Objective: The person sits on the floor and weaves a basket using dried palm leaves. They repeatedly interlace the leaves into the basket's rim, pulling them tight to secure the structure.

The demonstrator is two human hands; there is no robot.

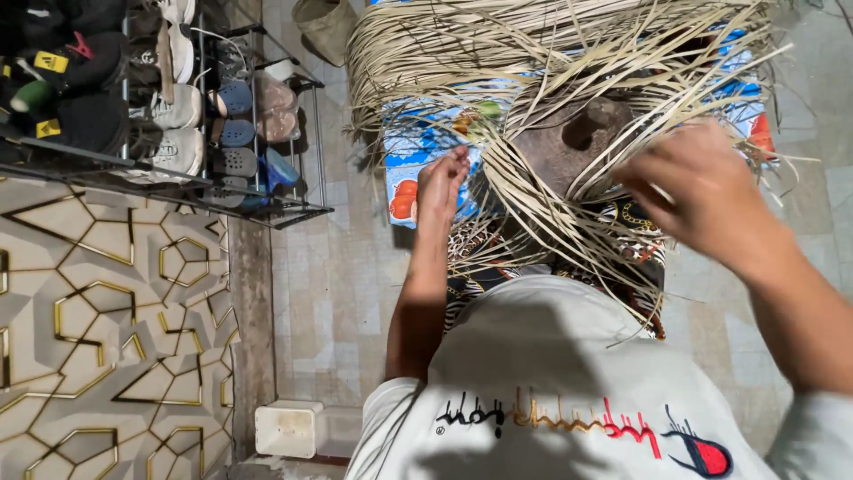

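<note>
A big sheaf of pale straw strips [551,80] fans out over a brown rounded wooden block [569,147] on my lap. My left hand [442,182] is closed, pinching strips at the left side of the block. My right hand [702,191] is blurred, raised to the right of the block among the strips; its grip is unclear. Patterned cloth [471,258] covers my legs below the block. A colourful printed mat [413,160] lies under the straw.
A metal shoe rack [178,98] full of shoes and sandals stands at upper left. A geometric gold-lined wall panel [98,329] fills the left. A white box [289,428] sits on the tiled floor [329,293]. A beige bag [324,27] is at the top.
</note>
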